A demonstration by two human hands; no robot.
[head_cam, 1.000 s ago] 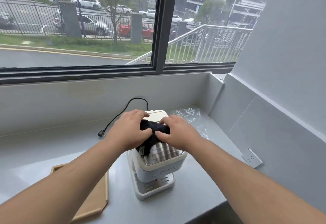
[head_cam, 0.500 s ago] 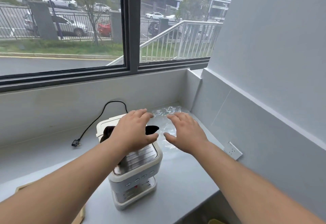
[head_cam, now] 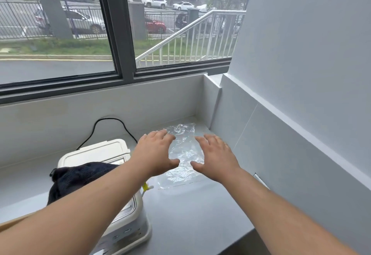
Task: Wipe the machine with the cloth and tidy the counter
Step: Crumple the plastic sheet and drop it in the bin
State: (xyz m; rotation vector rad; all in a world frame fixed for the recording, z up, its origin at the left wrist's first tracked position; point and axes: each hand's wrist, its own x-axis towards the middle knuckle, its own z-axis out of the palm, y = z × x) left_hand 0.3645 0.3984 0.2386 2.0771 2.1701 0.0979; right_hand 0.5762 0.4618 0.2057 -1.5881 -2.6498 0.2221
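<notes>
A cream-white machine (head_cam: 96, 152) stands on the grey counter (head_cam: 192, 214) at the lower left. A black cloth (head_cam: 76, 176) lies on top of it, partly hidden under my left forearm. To its right a clear plastic bag (head_cam: 184, 150) lies flat in the counter's far right corner. My left hand (head_cam: 155, 152) and my right hand (head_cam: 215, 157) hover just over the bag, fingers spread, one on each side. Neither hand holds anything.
The machine's black power cord (head_cam: 109, 121) loops along the back wall. A wooden board's edge (head_cam: 12, 223) shows at the far left. A wall socket (head_cam: 260, 179) sits on the right wall. A small yellow tag (head_cam: 145, 187) sticks out beside the machine.
Both hands let go of the black cloth, left it on the machine and moved right over the plastic bag. The view has swung to the right.
</notes>
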